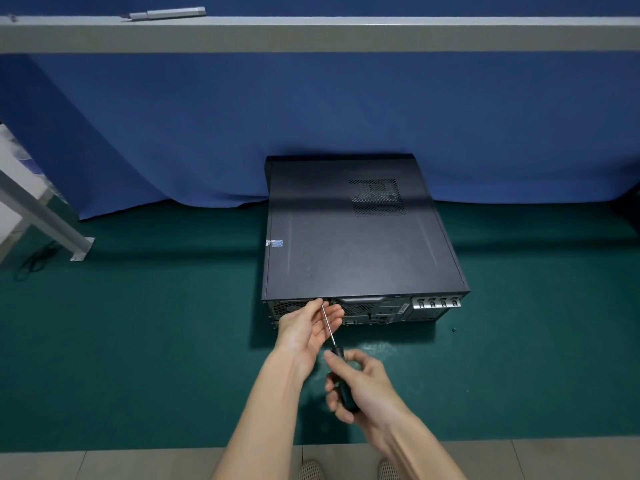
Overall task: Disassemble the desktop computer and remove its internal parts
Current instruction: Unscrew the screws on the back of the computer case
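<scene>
— Green matting (156, 341) covered the bench, with a blue cloth backdrop (242, 116) hung behind it. A black metal desktop computer case (356, 237) lay flat mid-mat with its lid on and its rear port panel (381, 310) facing the person.

— Hands?

— Right hand (363, 389) was wrapped round the dark handle of a screwdriver with a thin silver shaft (328, 327). Left hand (304, 327) was up at the panel, thumb and fingers closed lightly on the shaft near its tip.

— Which way did the tool run?

— Its long axis ran from the right hand, close to the body, forward and slightly left to the panel's upper left, just under the lid's lip. The tip was hidden behind the left thumb, so I could not tell whether it sat in a screw head.

— So the fastener lay straight ahead of the grip?

— Judged so: along the shaft, away from the body. Left hand was the nearer 1, right against the panel, and the right hand was well back. The turn would depend on the shaft staying in line with the screw. Any tilt risked the tip slipping out.

— Progress?

— Early, by my reading, since no internals showed. 1 small dark screw (454, 329) lay loose on the mat, right of the case and apart from it.
</scene>
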`<act>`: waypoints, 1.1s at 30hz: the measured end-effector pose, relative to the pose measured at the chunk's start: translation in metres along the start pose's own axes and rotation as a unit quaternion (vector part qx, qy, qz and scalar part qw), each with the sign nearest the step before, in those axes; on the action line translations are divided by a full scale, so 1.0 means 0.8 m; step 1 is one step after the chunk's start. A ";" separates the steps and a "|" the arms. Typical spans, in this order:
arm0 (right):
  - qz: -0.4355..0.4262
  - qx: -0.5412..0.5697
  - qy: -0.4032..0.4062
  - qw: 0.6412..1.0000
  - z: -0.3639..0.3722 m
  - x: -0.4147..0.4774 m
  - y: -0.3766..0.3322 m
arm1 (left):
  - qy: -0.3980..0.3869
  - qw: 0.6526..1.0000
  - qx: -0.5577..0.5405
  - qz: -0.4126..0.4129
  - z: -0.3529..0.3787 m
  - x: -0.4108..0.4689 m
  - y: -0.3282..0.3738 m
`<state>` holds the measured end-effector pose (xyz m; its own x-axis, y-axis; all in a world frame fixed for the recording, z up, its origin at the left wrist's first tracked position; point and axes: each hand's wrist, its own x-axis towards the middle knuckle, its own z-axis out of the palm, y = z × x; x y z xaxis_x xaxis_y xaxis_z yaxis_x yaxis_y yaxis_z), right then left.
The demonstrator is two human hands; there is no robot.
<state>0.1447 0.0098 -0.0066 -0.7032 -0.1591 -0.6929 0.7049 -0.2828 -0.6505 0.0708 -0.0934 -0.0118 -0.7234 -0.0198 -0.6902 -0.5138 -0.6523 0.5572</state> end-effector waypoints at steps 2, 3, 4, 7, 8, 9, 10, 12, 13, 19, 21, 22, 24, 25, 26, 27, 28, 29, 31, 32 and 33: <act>0.003 0.009 -0.005 1.000 0.001 0.002 -0.003 | 0.001 1.000 -0.003 -0.001 0.000 0.000 0.000; 0.008 0.021 -0.012 1.000 0.001 0.002 -0.006 | 0.004 1.000 -0.004 0.001 0.001 0.000 0.000; 0.009 0.029 -0.017 0.999 0.001 0.002 -0.007 | 0.008 1.000 -0.004 0.003 0.001 0.001 -0.001; -0.005 0.003 -0.016 1.000 -0.001 0.000 -0.005 | 0.012 1.000 -0.001 0.013 -0.002 0.002 -0.003; -0.011 -0.018 -0.009 1.000 -0.003 -0.001 -0.004 | 0.012 1.000 0.003 0.016 -0.003 0.003 -0.003; -0.016 -0.041 0.000 0.999 -0.004 -0.001 -0.002 | 0.013 1.000 0.008 0.019 -0.006 0.003 -0.004; -0.022 -0.065 0.008 0.998 -0.008 -0.001 -0.001 | 0.014 1.000 0.014 0.022 -0.008 0.003 -0.005; -0.030 -0.107 0.023 0.994 -0.019 -0.001 0.005 | 0.019 0.999 0.027 0.026 -0.013 0.003 -0.008; -0.034 -0.129 0.030 0.991 -0.026 -0.002 0.008 | 0.024 0.999 0.033 0.027 -0.015 0.003 -0.010; -0.100 -0.066 0.171 0.978 -0.062 -0.001 -0.008 | -0.015 0.977 0.199 0.070 0.000 -0.009 -0.041; -0.119 -0.019 0.203 0.972 -0.069 0.005 -0.029 | -0.063 0.945 0.290 0.135 0.022 -0.016 -0.057; -0.123 0.002 0.211 0.970 -0.073 0.008 -0.040 | -0.084 0.921 0.337 0.177 0.035 -0.018 -0.065; -0.123 0.042 0.217 0.968 -0.085 0.009 -0.058 | -0.104 0.861 0.426 0.258 0.059 -0.020 -0.077; -0.120 0.058 0.215 0.967 -0.093 0.009 -0.065 | -0.098 0.835 0.457 0.290 0.070 -0.020 -0.081; -0.115 0.073 0.210 0.968 -0.103 0.008 -0.071 | -0.093 0.816 0.477 0.314 0.081 -0.020 -0.086; -0.111 0.087 0.202 0.969 -0.114 0.008 -0.076 | -0.098 0.800 0.492 0.329 0.090 -0.019 -0.090; -0.109 0.099 0.196 0.970 -0.125 0.009 -0.079 | -0.112 0.779 0.513 0.342 0.099 -0.018 -0.095; -0.111 0.108 0.196 0.968 -0.138 0.011 -0.081 | -0.131 0.750 0.543 0.354 0.107 -0.016 -0.100; -0.127 0.108 0.232 0.958 -0.166 0.019 -0.083 | -0.147 0.688 0.597 0.385 0.119 -0.011 -0.108; -0.136 0.095 0.267 0.949 -0.183 0.024 -0.084 | -0.130 0.665 0.610 0.410 0.123 -0.009 -0.109; -0.142 0.075 0.304 0.939 -0.201 0.031 -0.085 | -0.099 0.646 0.615 0.441 0.127 -0.007 -0.106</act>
<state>0.0941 0.1773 -0.0300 -0.6457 0.5000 -0.5771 0.4431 -0.3701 -0.8165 0.0720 0.0390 -0.0085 -0.9671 0.2041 0.1519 0.2496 0.6451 0.7222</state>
